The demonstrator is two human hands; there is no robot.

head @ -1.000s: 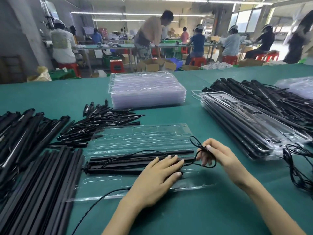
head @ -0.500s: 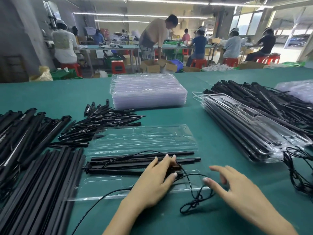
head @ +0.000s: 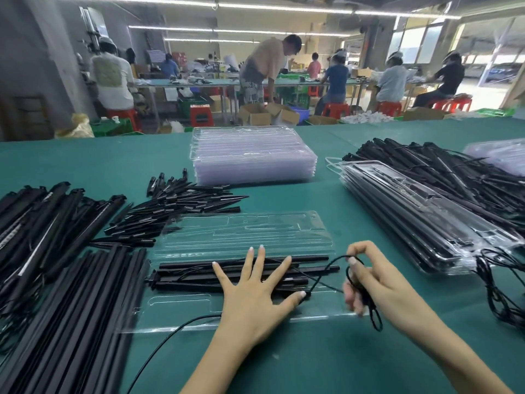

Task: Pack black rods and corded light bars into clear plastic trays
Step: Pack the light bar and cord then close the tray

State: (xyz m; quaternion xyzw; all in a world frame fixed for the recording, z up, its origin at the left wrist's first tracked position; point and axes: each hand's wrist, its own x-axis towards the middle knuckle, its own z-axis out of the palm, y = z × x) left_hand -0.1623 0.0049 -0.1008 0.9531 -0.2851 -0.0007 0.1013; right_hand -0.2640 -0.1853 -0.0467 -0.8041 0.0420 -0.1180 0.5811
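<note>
Clear plastic tray [head: 241,237] lies open at table centre; no legible writing. Black rods [head: 199,275] rest across its middle. Left hand [head: 255,294] presses them, fingers spread flat. At 3 o'clock, right hand [head: 377,282] pinches the looped cord [head: 329,268].

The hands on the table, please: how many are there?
2. The left hand lies flat on the black rods in the open tray; the right hand pinches the black cord beside it.
</note>
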